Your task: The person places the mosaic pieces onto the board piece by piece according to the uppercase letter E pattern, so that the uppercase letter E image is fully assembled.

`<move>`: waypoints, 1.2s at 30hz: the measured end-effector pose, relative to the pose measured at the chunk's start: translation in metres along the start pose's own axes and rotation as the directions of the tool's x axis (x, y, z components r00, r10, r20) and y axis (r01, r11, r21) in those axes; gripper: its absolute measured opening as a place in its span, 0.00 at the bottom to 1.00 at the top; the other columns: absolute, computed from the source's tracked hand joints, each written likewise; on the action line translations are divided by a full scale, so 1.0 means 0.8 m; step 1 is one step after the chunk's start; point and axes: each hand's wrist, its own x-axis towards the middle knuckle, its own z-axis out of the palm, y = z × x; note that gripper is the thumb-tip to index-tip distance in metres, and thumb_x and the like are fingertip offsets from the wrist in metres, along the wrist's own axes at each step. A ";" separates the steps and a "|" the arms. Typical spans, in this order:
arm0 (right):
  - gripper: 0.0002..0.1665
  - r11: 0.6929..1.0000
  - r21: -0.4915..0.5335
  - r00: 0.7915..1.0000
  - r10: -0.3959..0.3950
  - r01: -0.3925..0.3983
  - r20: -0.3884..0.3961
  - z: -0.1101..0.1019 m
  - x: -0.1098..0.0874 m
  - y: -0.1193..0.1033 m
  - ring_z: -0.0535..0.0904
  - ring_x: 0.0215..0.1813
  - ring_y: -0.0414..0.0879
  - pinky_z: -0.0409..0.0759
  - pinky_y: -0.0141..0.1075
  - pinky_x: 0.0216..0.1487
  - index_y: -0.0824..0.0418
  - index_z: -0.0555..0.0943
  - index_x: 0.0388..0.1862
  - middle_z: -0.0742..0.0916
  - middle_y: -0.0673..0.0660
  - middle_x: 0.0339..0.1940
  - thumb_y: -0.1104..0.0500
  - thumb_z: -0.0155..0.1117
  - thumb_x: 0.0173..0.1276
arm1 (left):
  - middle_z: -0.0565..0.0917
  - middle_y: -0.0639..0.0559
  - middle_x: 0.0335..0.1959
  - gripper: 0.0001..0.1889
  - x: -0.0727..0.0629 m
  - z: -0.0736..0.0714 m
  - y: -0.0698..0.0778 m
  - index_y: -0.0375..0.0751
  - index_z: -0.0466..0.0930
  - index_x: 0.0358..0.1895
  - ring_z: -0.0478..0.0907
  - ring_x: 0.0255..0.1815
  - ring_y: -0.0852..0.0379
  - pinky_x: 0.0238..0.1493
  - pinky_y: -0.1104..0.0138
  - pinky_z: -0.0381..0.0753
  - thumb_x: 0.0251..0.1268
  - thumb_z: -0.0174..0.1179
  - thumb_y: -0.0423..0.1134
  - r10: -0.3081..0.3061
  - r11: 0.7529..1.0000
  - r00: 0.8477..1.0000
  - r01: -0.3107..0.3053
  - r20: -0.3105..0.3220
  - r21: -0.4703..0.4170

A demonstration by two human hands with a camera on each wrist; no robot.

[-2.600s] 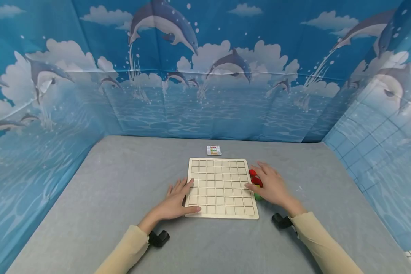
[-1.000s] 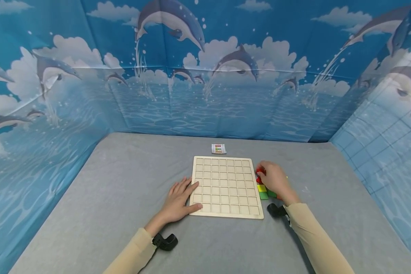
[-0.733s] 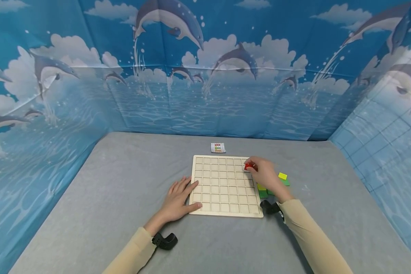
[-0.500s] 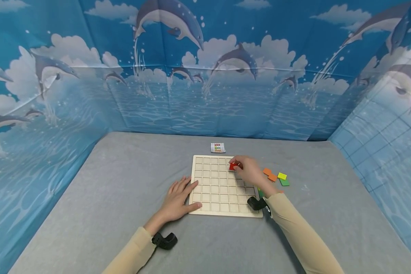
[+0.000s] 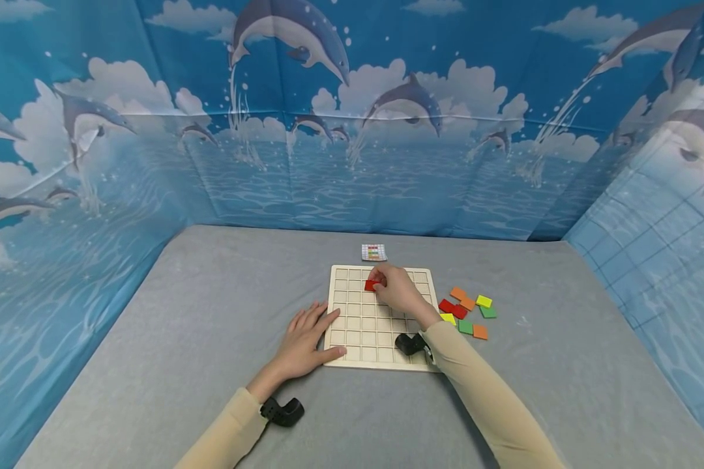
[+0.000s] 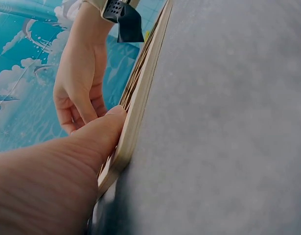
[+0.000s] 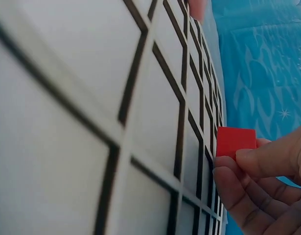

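Observation:
A pale wooden grid board (image 5: 352, 324) lies flat on the grey tabletop. My left hand (image 5: 303, 346) rests at its left edge, fingers spread and fairly straight; in the left wrist view the thumb (image 6: 104, 132) lies over the rim. Over the far rows of the grid, my right hand (image 5: 397, 290) pinches a red square tile (image 5: 371, 285) between thumb and fingers. The right wrist view shows that red tile (image 7: 236, 140) held close over the cells, its lower part covered by the fingertips.
Right of the board lie loose tiles: red ones (image 5: 446, 306), orange ones (image 5: 480, 332), yellow ones (image 5: 484, 301) and green ones (image 5: 466, 327). A small card with a coloured grid pattern (image 5: 373, 253) lies beyond the far edge. A dolphin-print curtain (image 5: 352, 189) hangs behind the table.
The right hand has picked up a red tile from the right of the board and carried it leftward over the grid, uncovering the loose tiles. The left hand stays at the board's edge.

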 end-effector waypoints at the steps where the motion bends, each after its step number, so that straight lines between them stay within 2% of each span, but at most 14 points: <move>1: 0.08 1.000 0.001 1.000 -0.003 0.003 -0.004 0.002 0.001 0.000 0.73 0.29 0.46 0.73 0.39 0.33 0.62 0.79 0.38 0.81 0.53 0.30 0.72 0.59 0.64 | 0.53 0.43 0.74 0.39 0.000 0.000 0.000 0.46 0.58 0.73 0.41 0.75 0.46 0.69 0.48 0.37 0.64 0.57 0.60 0.002 1.000 1.000 -0.002 0.000 0.002; 10: 0.09 1.000 0.016 0.999 0.021 -0.020 -0.040 0.007 0.004 -0.001 0.76 0.34 0.48 0.76 0.42 0.38 0.62 0.81 0.40 0.82 0.55 0.35 0.71 0.58 0.66 | 0.53 0.43 0.74 0.39 0.002 -0.001 -0.001 0.46 0.58 0.73 0.41 0.75 0.46 0.69 0.48 0.38 0.64 0.56 0.60 0.014 1.000 1.000 -0.014 -0.007 0.001; 16: 0.13 0.998 -0.054 0.999 0.030 -0.031 -0.013 0.006 0.002 -0.003 0.75 0.37 0.48 0.76 0.42 0.40 0.62 0.82 0.44 0.82 0.57 0.42 0.72 0.55 0.66 | 0.53 0.43 0.74 0.39 0.001 -0.002 -0.001 0.46 0.57 0.74 0.41 0.75 0.46 0.69 0.48 0.38 0.64 0.56 0.60 0.012 1.000 1.000 -0.012 -0.010 0.001; 20: 0.15 0.996 -0.087 1.000 0.031 -0.030 0.004 0.004 0.000 -0.003 0.73 0.37 0.48 0.74 0.42 0.40 0.62 0.83 0.47 0.81 0.57 0.41 0.72 0.54 0.65 | 0.53 0.43 0.74 0.39 0.001 -0.001 -0.002 0.46 0.58 0.73 0.42 0.75 0.46 0.69 0.48 0.38 0.64 0.56 0.60 0.015 1.000 1.000 -0.015 -0.016 0.007; 25: 0.17 0.994 -0.097 0.999 0.048 -0.046 0.022 0.005 -0.002 0.004 0.69 0.32 0.48 0.70 0.39 0.35 0.61 0.84 0.48 0.79 0.56 0.37 0.72 0.53 0.66 | 0.54 0.42 0.74 0.38 0.001 0.000 -0.001 0.46 0.59 0.73 0.42 0.75 0.45 0.68 0.47 0.39 0.64 0.56 0.60 0.027 1.000 1.000 -0.027 -0.013 0.009; 28: 0.18 0.994 -0.104 0.999 0.031 -0.027 0.038 0.005 -0.004 0.008 0.69 0.32 0.47 0.70 0.39 0.34 0.61 0.84 0.49 0.78 0.56 0.37 0.71 0.53 0.65 | 0.53 0.43 0.74 0.39 0.000 0.001 -0.002 0.47 0.58 0.73 0.42 0.75 0.46 0.68 0.47 0.39 0.64 0.55 0.61 0.026 1.000 1.000 -0.026 -0.013 0.008; 32: 0.19 0.994 -0.106 0.996 -0.017 0.027 0.091 -0.001 -0.011 0.010 0.73 0.37 0.49 0.73 0.41 0.39 0.62 0.81 0.54 0.78 0.58 0.42 0.68 0.55 0.66 | 0.53 0.43 0.74 0.39 -0.001 0.003 -0.003 0.47 0.59 0.73 0.42 0.75 0.45 0.68 0.47 0.39 0.64 0.55 0.61 0.023 1.000 0.999 -0.023 -0.023 0.008; 36: 0.19 0.997 -0.045 0.988 -0.055 0.062 0.147 -0.014 -0.025 0.011 0.75 0.45 0.51 0.75 0.45 0.45 0.63 0.78 0.58 0.78 0.60 0.47 0.65 0.57 0.68 | 0.53 0.42 0.74 0.39 -0.001 0.005 -0.005 0.46 0.59 0.73 0.42 0.75 0.45 0.68 0.46 0.40 0.64 0.55 0.62 0.026 1.000 0.999 -0.026 -0.021 0.007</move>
